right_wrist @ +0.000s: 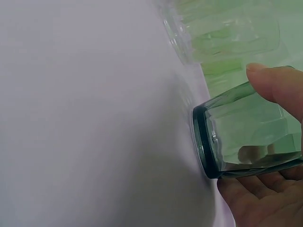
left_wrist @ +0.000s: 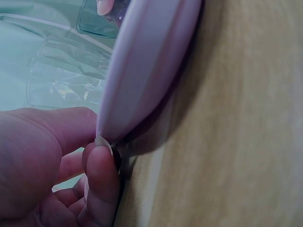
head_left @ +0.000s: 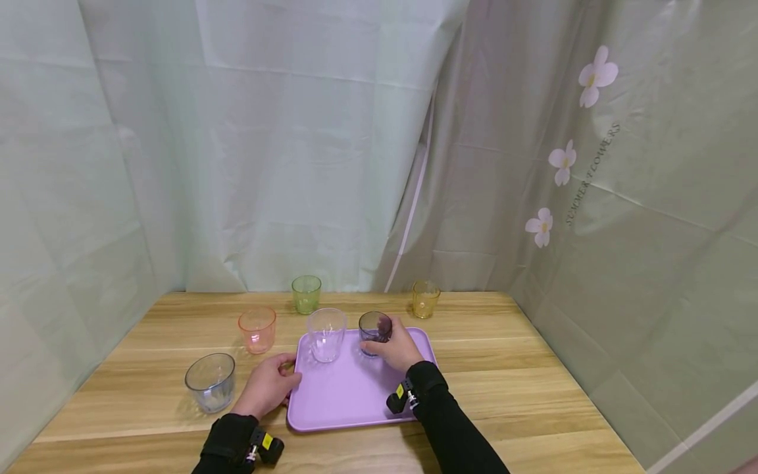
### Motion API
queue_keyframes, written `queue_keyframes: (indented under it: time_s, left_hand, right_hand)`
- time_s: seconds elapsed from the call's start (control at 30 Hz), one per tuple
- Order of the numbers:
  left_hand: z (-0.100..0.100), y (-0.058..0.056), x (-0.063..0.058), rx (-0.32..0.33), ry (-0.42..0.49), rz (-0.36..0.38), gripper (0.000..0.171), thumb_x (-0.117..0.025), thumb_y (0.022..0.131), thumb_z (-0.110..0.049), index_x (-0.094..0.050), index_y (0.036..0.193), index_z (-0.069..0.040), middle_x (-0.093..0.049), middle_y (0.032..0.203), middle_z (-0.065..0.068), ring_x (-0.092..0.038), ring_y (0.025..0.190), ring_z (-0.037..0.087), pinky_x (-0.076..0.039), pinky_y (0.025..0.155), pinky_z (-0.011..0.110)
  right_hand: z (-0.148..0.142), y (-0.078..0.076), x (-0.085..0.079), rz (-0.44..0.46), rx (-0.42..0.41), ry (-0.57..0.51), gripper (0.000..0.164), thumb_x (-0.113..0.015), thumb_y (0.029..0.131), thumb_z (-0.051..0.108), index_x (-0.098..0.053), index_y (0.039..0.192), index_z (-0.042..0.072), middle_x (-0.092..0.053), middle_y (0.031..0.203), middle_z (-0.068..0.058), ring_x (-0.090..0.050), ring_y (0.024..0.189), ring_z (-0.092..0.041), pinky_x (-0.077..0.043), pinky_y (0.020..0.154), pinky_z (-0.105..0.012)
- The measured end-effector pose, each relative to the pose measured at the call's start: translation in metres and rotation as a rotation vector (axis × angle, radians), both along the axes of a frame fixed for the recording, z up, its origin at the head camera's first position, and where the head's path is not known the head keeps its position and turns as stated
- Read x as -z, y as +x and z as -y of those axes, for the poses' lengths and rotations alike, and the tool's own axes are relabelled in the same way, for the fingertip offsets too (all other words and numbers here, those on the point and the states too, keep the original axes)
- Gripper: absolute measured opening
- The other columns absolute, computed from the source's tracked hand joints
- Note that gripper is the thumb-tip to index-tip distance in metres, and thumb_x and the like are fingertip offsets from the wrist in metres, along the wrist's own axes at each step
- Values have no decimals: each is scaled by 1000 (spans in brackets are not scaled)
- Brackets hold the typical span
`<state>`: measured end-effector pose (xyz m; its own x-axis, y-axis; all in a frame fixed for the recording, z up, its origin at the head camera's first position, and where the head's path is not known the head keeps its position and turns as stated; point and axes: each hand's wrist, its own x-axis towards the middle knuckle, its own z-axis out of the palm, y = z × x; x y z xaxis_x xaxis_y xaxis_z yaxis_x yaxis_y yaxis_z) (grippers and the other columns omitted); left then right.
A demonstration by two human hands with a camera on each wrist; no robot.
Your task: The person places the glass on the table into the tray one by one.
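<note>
My right hand (head_left: 398, 345) holds a dark grey glass cup (head_left: 374, 327) between thumb and fingers at the far right part of a purple tray (head_left: 349, 395). In the right wrist view the base of that cup (right_wrist: 206, 142) sits on or just at the tray surface (right_wrist: 94, 118). A clear glass cup (head_left: 327, 336) stands on the tray left of the dark one. My left hand (head_left: 266, 385) pinches the tray's left rim; in the left wrist view its thumb and a fingertip (left_wrist: 103, 165) meet at the rim (left_wrist: 142, 61).
Around the tray on the wooden table (head_left: 503, 395) stand a bluish-grey glass cup (head_left: 213, 388) and an orange-pink cup (head_left: 258, 332) at left, a green cup (head_left: 306, 296) behind, and a yellow cup (head_left: 425, 301) at back right. Curtains (head_left: 296, 145) enclose the table.
</note>
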<state>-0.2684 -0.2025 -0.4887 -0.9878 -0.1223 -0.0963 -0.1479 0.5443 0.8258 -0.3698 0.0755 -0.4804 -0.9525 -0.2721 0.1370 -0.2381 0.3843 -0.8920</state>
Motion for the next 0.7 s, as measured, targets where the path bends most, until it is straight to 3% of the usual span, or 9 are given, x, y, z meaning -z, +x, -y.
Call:
queue_keyframes:
  time_s: [0.7]
  left_hand:
    - [0,1,0,1,3,-2,56,-72,101,-10,-57,152,8,-59,84,9,-64,66,19,-58,60,31]
  right_hand:
    - [4,4,-4,36,6,7,82,-89,91,18,-45,154,-9,-62,146,-27,-60,140,-41,-46,122,-56]
